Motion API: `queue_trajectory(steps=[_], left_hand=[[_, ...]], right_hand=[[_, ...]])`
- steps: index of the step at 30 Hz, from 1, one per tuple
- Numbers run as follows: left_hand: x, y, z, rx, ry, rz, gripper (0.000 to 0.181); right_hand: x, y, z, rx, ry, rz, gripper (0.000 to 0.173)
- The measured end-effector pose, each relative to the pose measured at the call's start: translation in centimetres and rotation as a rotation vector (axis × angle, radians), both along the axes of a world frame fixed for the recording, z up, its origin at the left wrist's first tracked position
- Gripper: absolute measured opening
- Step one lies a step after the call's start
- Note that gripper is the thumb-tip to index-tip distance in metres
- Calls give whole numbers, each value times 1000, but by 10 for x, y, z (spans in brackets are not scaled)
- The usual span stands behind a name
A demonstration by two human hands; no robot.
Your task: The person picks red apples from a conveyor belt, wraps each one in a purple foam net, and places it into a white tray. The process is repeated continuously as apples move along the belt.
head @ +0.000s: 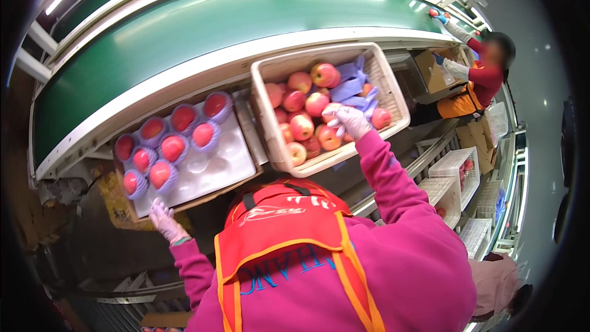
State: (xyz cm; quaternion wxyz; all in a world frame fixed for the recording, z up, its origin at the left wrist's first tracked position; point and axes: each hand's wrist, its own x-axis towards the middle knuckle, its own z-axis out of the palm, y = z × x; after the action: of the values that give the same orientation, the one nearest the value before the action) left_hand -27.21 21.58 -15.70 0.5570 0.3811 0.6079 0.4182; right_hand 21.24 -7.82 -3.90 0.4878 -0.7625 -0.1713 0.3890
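Note:
My left hand (pixel 168 225), in a pale thin glove, is at the near left corner of a cardboard box (pixel 219 195), fingers apart and holding nothing. Inside the box is a white moulded tray (pixel 223 147). Several red apples (pixel 173 148) in purple foam nets fill its left and far parts; bare hollows show at the right. My gloved right hand (pixel 352 122) reaches into a cream plastic crate (pixel 288 60), its fingers against an apple (pixel 330 111). Whether they grip it is not clear. More loose apples surround it, and flattened purple foam nets (pixel 350 87) lie at the crate's right.
A green conveyor belt (pixel 198 23) with a white rail runs beyond the box and crate. At the far right a co-worker (pixel 484 74) in an orange apron holds an apple (pixel 433 12) over the belt. White crates (pixel 454 170) and a roller track (pixel 438 140) lie to my right.

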Motion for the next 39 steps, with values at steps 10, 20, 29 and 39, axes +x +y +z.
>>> queue_trajectory(steps=[10, 20, 29, 39], left_hand=[[122, -135, 73, 95, 47, -24, 28], [248, -244, 126, 245, 49, -262, 22], [394, -250, 132, 243, -338, -554, 38], [405, -273, 112, 204, -473, -633, 22]], right_hand=[[222, -22, -97, -444, -1000, 95, 51], [227, -41, -73, -399, -1213, 403, 30], [59, -31, 34, 516, -356, 664, 17], [48, -37, 6, 641, 357, 452, 33]])
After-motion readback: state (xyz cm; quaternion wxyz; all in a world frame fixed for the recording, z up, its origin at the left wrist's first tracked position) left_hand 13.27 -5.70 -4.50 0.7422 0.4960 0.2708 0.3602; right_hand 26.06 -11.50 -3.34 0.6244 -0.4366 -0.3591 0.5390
